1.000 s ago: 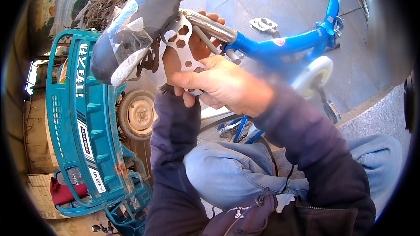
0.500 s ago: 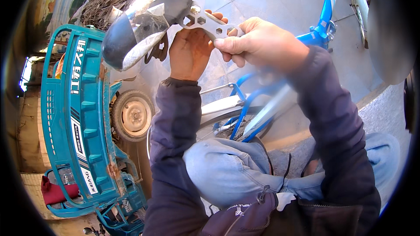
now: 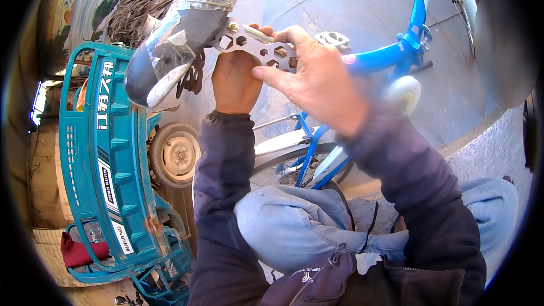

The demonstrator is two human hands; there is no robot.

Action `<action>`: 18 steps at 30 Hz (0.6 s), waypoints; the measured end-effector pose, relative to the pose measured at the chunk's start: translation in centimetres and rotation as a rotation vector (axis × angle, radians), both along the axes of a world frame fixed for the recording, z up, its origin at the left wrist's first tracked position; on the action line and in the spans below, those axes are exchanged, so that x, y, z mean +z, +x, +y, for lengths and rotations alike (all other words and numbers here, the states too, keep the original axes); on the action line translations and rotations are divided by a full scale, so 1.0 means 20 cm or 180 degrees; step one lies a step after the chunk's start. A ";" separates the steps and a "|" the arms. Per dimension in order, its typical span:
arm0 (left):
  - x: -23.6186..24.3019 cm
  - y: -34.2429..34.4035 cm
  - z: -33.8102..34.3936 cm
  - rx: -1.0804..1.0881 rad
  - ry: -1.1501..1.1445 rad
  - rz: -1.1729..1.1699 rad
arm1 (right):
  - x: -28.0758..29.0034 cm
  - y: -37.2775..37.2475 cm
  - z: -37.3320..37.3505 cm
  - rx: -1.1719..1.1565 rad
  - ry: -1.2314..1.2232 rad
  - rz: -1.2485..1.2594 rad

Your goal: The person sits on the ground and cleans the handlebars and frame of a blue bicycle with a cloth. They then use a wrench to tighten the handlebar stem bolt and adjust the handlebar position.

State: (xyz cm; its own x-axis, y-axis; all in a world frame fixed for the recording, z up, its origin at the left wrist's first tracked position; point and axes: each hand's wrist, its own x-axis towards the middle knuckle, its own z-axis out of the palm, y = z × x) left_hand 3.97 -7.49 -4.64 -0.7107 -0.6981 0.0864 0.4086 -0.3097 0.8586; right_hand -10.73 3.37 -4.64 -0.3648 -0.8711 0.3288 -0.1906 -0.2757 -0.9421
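A bicycle saddle [image 3: 195,28], dark with torn clear wrapping, hangs at the upper left of my hands. A flat silver multi-hole wrench [image 3: 255,45] lies against the metal fitting under it. My left hand [image 3: 235,82] is closed below the wrench, its fingertips curled round a silver tube [image 3: 258,33] that looks like the seat post. My right hand [image 3: 320,73] grips the wrench's right end, thumb below and fingers above. A nut [image 3: 233,27] shows at the wrench's left end. Most of my left fingers are hidden behind the wrench.
A blue and white bicycle frame [image 3: 377,59] lies on the tiled floor [image 3: 334,0], with its spoked wheel [image 3: 272,173] near my knees. A pedal [image 3: 333,39] shows beyond my right hand. To the left stands a teal cargo tricycle [image 3: 113,158]; dry sticks [image 3: 139,8] are piled behind.
Both hands, the saddle and the wrench have shifted left in the picture. My right hand now covers more of the wrench's right end, and the pedal has come into sight.
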 end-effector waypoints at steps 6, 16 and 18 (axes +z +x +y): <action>0.01 -0.01 0.02 0.0311 -0.0248 -0.0387 | 0.00 0.00 -0.01 -0.0618 -0.0293 0.1107; 0.01 0.00 0.02 0.0316 -0.0338 -0.0467 | -0.03 0.01 -0.04 -0.0853 -0.0518 0.1646; 0.00 0.00 0.02 0.0319 -0.0294 -0.0446 | -0.03 0.00 -0.05 -0.0751 -0.0455 0.1742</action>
